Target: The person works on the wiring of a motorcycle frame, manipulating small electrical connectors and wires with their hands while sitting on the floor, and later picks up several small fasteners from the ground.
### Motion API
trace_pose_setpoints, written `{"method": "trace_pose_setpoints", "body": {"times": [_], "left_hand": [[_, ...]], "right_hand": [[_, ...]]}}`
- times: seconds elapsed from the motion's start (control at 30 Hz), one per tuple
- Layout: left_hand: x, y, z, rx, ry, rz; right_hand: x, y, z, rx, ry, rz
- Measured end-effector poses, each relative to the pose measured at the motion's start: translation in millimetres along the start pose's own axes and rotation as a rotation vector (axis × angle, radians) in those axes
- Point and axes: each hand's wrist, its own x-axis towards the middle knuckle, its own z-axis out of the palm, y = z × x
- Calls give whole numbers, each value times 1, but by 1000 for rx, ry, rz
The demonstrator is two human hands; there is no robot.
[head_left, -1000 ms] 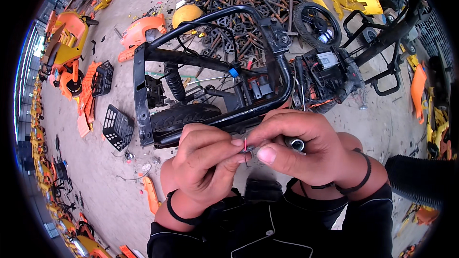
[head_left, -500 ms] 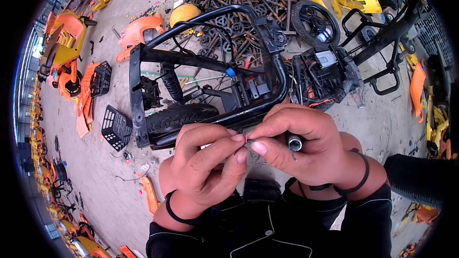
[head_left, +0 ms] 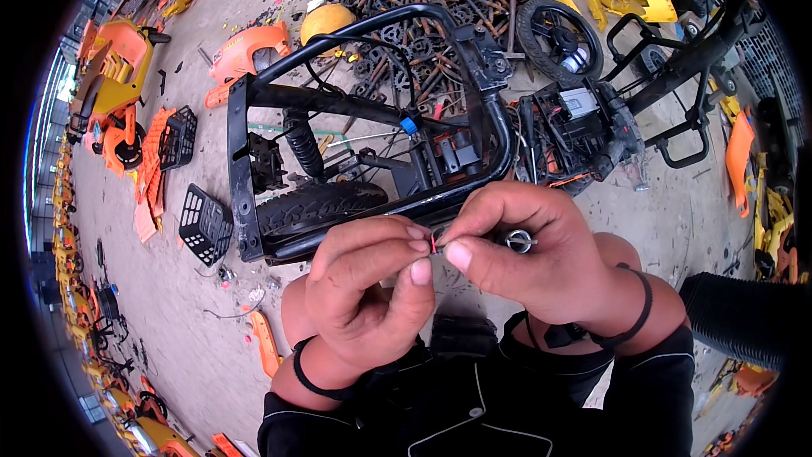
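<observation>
At the near side of the black tubular metal frame (head_left: 239, 173), your left hand (head_left: 359, 283) and right hand (head_left: 541, 254) were nearly closed at the fingertips around a tiny, thin red-and-dark strand (head_left: 434, 244), presumably for fine control. Your right hand also cradled a hollow silver metal tube (head_left: 518, 242), apparently leaving thumb and forefinger free. Neither piece showed legible writing.

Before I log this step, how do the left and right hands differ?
The right hand has a metal tubular tool within its curled fingers; the left hand shows none.
The right hand's thumb points toward the picture's left; the left hand's points up.
Both have fingertips at or near a small red piece, and both wrists wear a dark band.
</observation>
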Motion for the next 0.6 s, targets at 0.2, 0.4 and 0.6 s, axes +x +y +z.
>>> {"method": "trace_pose_setpoints", "body": {"times": [0.2,0.4,0.6], "left_hand": [[-1,0,0,-24,8,-1],[-2,1,-1,-54,2,-10],[-2,0,-2,-93,7,-18]], "right_hand": [[-1,2,6,21,40,-6],[-4,5,12,45,100,-14],[-5,0,15,40,102,40]]}}
